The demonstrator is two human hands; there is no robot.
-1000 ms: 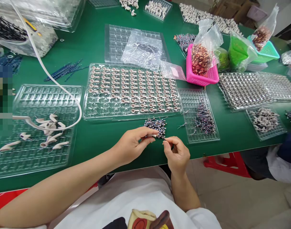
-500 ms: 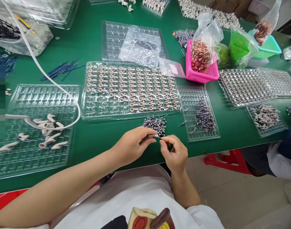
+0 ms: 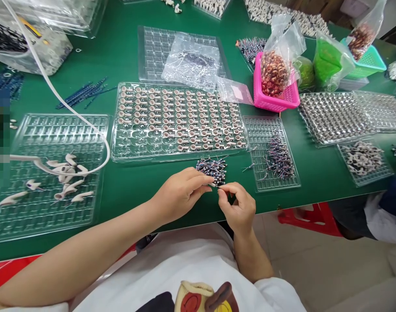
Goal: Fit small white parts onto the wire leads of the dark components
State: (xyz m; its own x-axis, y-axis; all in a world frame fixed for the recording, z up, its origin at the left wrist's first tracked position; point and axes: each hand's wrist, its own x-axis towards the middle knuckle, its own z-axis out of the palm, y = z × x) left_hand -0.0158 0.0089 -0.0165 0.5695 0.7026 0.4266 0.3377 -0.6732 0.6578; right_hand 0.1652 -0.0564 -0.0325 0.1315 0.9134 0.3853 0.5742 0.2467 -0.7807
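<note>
In front of my chest, both hands are brought close together just over the near side of the table. My left hand [image 3: 181, 190] is closed in a pinch on a small white piece, mostly hidden by the fingers. My right hand [image 3: 237, 207] pinches a thin dark bit, perhaps a wire end, right at the tip of that piece; whether the two are joined is too small to tell. Just behind the fingertips lies a pile of small wired components [image 3: 214, 168]. Beyond it, a clear tray [image 3: 133, 145] carries rows of white earbud-like shells [image 3: 181, 116].
At left, a clear tray [image 3: 55, 130] holds loose white stemmed shells, with a white cable [image 3: 102, 138] looping over it. To the right stand a tray of wired components [image 3: 279, 156] and a pink basket [image 3: 276, 103] with a bag of copper-coloured parts. A red stool [image 3: 310, 219] is below.
Both hands stay in nearly the same place, still pinching, with only slight finger movement. The whole view has shifted very slightly.
</note>
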